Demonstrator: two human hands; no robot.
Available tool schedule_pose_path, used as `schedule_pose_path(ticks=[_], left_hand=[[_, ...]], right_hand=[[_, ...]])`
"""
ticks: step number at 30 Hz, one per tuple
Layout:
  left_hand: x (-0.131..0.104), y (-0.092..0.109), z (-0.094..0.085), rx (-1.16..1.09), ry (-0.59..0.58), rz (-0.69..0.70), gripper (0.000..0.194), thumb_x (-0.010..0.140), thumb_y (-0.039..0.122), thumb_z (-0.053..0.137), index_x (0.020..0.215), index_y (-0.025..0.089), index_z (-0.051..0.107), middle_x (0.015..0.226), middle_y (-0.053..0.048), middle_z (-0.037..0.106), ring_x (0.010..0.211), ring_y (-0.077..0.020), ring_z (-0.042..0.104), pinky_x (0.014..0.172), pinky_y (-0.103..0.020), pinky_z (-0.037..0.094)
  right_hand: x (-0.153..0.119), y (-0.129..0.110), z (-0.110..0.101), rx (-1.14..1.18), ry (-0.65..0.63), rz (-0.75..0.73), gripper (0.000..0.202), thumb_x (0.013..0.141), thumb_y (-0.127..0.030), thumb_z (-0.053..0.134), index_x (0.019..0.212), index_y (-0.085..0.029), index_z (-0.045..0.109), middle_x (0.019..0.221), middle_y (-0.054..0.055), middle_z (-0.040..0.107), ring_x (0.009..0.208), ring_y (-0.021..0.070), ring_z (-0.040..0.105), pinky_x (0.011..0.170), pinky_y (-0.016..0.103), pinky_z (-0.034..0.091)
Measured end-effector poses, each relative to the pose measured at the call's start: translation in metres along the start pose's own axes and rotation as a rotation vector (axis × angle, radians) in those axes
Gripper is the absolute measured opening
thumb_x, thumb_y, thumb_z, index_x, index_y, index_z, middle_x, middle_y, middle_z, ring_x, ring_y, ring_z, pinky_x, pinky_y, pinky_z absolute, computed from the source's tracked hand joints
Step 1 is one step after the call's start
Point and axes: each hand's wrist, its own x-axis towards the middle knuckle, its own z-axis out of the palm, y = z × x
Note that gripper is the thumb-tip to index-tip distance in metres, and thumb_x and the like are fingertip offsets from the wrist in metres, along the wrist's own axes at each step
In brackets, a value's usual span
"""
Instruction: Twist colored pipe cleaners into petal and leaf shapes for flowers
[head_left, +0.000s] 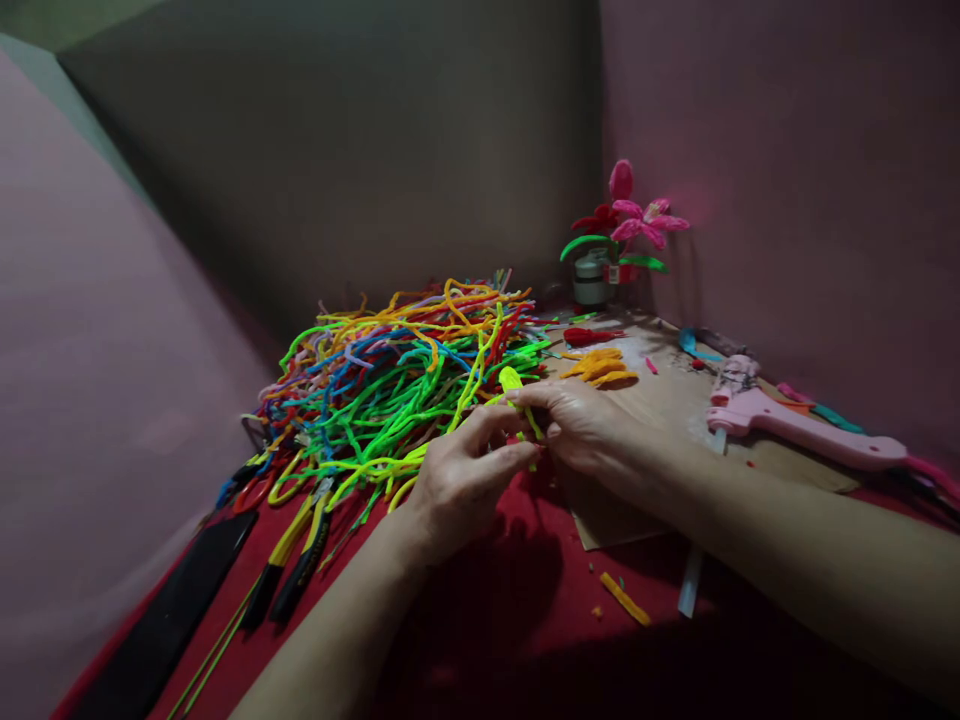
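Note:
Between my two hands is a neon-yellow pipe cleaner (511,379), bent into a rounded loop at its top end, with short ends poking out below the fingers. My left hand (469,475) pinches its lower part between thumb and fingers. Fingers of my right hand (581,425) close on it just under the rounded top. Right behind the hands lies a big heap of pipe cleaners (390,380) in green, orange, blue, red and other colours. Several yellow strands of the heap run close to my left hand.
Yellow-and-black pliers (296,555) and a black flat object (161,630) lie at left. On a cardboard sheet (660,350) are orange pipe-cleaner petals (600,367) and a pink glue gun (810,425). Pipe-cleaner flowers (649,222) stand at the back by the wall. A glue stick (691,585) lies in front.

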Motion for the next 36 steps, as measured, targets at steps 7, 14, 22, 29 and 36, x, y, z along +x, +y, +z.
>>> schedule_pose_path(ticks=[7, 14, 22, 29, 36], left_hand=[[0.000, 0.002, -0.003, -0.013, -0.116, 0.071, 0.020, 0.080, 0.007, 0.051, 0.096, 0.015, 0.058, 0.103, -0.011, 0.062, 0.093, -0.0159, 0.060, 0.077, -0.028, 0.051], [-0.003, -0.001, -0.002, 0.023, -0.122, 0.126, 0.022, 0.079, 0.004, 0.049, 0.098, 0.014, 0.055, 0.103, -0.011, 0.062, 0.094, -0.0159, 0.060, 0.077, -0.028, 0.052], [0.008, 0.008, -0.009, -0.065, -0.132, -0.014, 0.018, 0.082, 0.007, 0.047, 0.088, 0.016, 0.061, 0.095, -0.008, 0.065, 0.088, -0.0142, 0.061, 0.075, -0.026, 0.050], [0.016, 0.013, -0.014, -0.211, -0.068, -0.152, 0.011, 0.082, 0.011, 0.050, 0.083, 0.016, 0.061, 0.086, -0.005, 0.062, 0.082, -0.0113, 0.059, 0.074, -0.022, 0.048], [0.015, 0.011, -0.018, -0.174, -0.062, -0.274, 0.006, 0.082, 0.015, 0.052, 0.082, 0.018, 0.057, 0.083, -0.003, 0.059, 0.076, -0.0099, 0.057, 0.068, -0.021, 0.046]], right_hand=[[-0.001, -0.001, -0.001, -0.045, -0.023, 0.010, 0.007, 0.060, -0.012, 0.058, 0.053, -0.013, 0.056, 0.055, 0.004, 0.054, 0.049, 0.0096, 0.041, 0.043, 0.025, 0.027], [0.002, 0.001, -0.003, -0.060, 0.029, -0.110, 0.008, 0.053, -0.012, 0.062, 0.050, -0.014, 0.055, 0.046, -0.001, 0.047, 0.045, 0.0088, 0.038, 0.043, 0.025, 0.026], [0.004, 0.007, -0.006, -0.061, -0.111, -0.149, 0.010, 0.055, -0.015, 0.063, 0.050, -0.014, 0.055, 0.047, -0.002, 0.046, 0.044, 0.0083, 0.037, 0.043, 0.025, 0.023], [-0.001, 0.003, -0.005, -0.133, -0.163, -0.128, 0.017, 0.057, -0.021, 0.065, 0.049, -0.015, 0.052, 0.046, -0.003, 0.045, 0.044, 0.0076, 0.037, 0.044, 0.025, 0.023], [-0.002, 0.004, -0.008, -0.264, -0.216, -0.215, 0.012, 0.062, -0.019, 0.058, 0.051, -0.015, 0.053, 0.048, -0.002, 0.046, 0.047, 0.0081, 0.037, 0.047, 0.025, 0.024]])
